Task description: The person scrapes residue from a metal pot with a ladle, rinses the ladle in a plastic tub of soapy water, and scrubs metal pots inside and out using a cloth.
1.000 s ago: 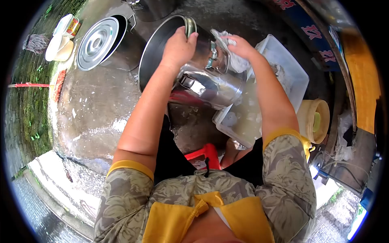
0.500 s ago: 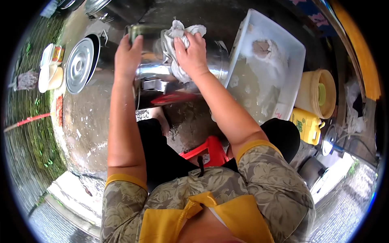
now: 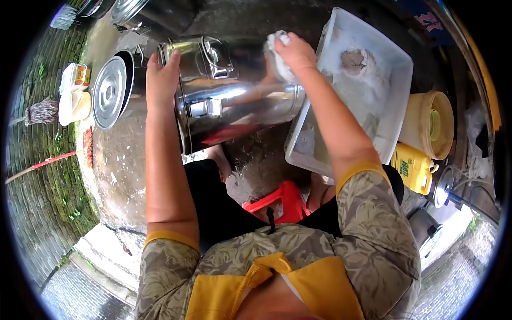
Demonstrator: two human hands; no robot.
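A large shiny metal pot lies on its side in front of me, a loop handle on its wall facing up. My left hand grips its left rim, the thumb on the near side and the other fingers partly hidden. A white cloth is bunched under my right hand, whose fingers close on it against the pot's right end. Just right of the pot stands a translucent plastic tub with cloudy, sudsy water and a crumpled wet cloth in it.
A round metal lid is on the left. Another metal pot stands at the back. To the right are a beige bucket and a yellow jug. A red stool is beneath me.
My right hand has slid the white cloth rightward along the pot toward its end. The pot has turned, bringing its loop handle into view. My left hand stays at the rim.
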